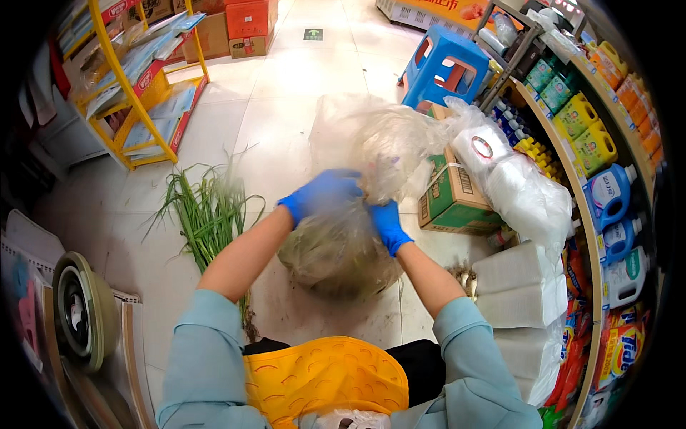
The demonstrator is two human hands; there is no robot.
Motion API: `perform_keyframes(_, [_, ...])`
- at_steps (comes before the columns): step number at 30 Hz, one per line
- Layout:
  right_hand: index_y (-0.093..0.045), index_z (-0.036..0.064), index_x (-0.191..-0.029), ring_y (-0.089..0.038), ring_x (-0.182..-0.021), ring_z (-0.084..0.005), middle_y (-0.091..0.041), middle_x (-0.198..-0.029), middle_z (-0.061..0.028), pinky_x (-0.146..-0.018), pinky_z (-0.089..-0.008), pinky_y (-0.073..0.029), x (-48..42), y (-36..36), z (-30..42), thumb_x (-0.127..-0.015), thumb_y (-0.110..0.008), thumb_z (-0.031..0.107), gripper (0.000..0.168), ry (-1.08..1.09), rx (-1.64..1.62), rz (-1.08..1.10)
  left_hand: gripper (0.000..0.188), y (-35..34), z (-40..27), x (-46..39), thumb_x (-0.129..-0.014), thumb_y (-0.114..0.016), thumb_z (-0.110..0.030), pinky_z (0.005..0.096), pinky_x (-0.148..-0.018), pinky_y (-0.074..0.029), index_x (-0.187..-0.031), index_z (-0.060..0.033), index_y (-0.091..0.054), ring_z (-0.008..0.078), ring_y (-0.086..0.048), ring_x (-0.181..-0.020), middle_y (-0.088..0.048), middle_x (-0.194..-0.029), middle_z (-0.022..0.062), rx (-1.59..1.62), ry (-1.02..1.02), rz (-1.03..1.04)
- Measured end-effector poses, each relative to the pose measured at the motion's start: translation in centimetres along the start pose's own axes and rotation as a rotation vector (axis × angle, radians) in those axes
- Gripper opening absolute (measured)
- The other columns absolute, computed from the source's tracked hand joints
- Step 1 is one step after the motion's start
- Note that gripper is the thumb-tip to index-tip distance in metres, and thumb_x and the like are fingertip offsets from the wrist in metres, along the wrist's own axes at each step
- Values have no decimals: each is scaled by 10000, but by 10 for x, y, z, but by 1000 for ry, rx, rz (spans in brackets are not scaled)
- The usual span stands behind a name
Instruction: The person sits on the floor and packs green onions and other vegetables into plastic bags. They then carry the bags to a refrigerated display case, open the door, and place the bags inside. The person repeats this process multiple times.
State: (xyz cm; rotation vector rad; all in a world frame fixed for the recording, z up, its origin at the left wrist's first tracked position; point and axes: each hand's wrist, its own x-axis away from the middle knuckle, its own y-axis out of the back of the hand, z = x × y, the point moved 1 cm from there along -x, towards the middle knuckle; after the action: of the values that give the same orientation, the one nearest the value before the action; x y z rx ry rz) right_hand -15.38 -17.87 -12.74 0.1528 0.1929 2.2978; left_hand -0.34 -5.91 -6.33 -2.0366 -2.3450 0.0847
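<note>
A clear plastic bag point(340, 263), bulging with dull greenish contents, rests on the floor in front of me. Its gathered neck lies between my two blue-gloved hands, and the loose upper plastic point(399, 147) spreads away from me. My right hand point(388, 226) grips the neck from the right. At the neck's left side is my left hand point(324, 194), blurred by motion; whether its fingers hold the plastic is unclear. A bunch of long green leafy stalks point(206, 222) lies left of the bag, its rooted ends near my left knee.
Shelves of detergent bottles point(611, 195) line the right side. Before them stand a green-and-brown carton point(455, 193) and plastic-wrapped white foam containers point(517, 284). Several white bulbs point(469, 283) lie beside these. A blue stool point(446, 67), a yellow rack point(136, 96) and stacked basins point(86, 316) stand around.
</note>
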Motion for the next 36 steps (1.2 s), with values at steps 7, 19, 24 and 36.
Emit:
perform_keyframes(7, [-550,-17,-1019,-578,-778,-196,-603,-914,-85,-692,-309,-468,-13,-37,17,-714,-629,71,328,-223,-164,133,1077,44,116,110,-509,-666,-631,512,-968,-175,-1275,-6,-239,380,-245,-1210,-243,-1321,235,-1071,274,-147])
perform_keyframes(19, [-411,-49,-1156,-507,-1006,-322,-521,-1097,-209,-858,-363,-405,-24,-34,27,-740,-621,267,563,159,869,472,389,-66,157,36,-807,-467,-379,438,-714,-445,-872,-24,-614,386,-562,-824,-589,-875,233,-665,407,-219])
perform_keyframes(24, [-420,1,-1197,-444,-1104,-308,-452,-1211,-196,-919,-362,-355,-5,-29,-23,-778,-565,390,589,-99,747,821,415,-47,126,44,-755,-534,-432,414,-730,-447,-878,-46,-624,368,-566,-842,-587,-912,222,-645,366,-124])
perform_keyframes(36, [-524,33,-1105,-510,-983,-373,-537,-1099,-190,-826,-370,-414,-25,-23,-71,-779,-568,260,400,13,881,796,628,-42,154,63,-754,-493,-524,583,-947,-201,-1256,-155,-408,461,-197,-1216,-218,-1367,186,-1071,220,-202])
